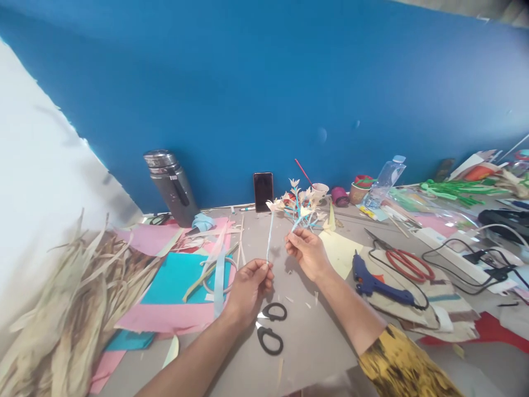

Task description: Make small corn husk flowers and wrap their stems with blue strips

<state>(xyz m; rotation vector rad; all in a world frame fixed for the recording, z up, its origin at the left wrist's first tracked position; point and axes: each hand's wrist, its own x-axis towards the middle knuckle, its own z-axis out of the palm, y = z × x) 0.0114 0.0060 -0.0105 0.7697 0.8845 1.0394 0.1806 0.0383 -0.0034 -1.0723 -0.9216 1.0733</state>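
Note:
My left hand (pixel 255 280) pinches the lower end of a thin pale-blue stem (pixel 270 237), which stands upright with a small cream flower at its top. To its right, my right hand (pixel 305 248) is closed on a second pale-blue stem (pixel 296 223) that slants up toward a cluster of cream flowers (pixel 305 205) on blue stems. Where that second stem ends among the cluster is hard to make out. Black-handled scissors (pixel 270 341) lie on the table just below my left hand, their blades partly hidden by it.
At the left are dry husks (pixel 61 320), coloured paper (pixel 173 278) and a grey flask (pixel 171 187). A phone (pixel 263 192) leans on the wall. On the right lie a blue glue gun (pixel 382 286), red-handled scissors (pixel 409 264), a bottle (pixel 384 182) and a power strip (pixel 450 256).

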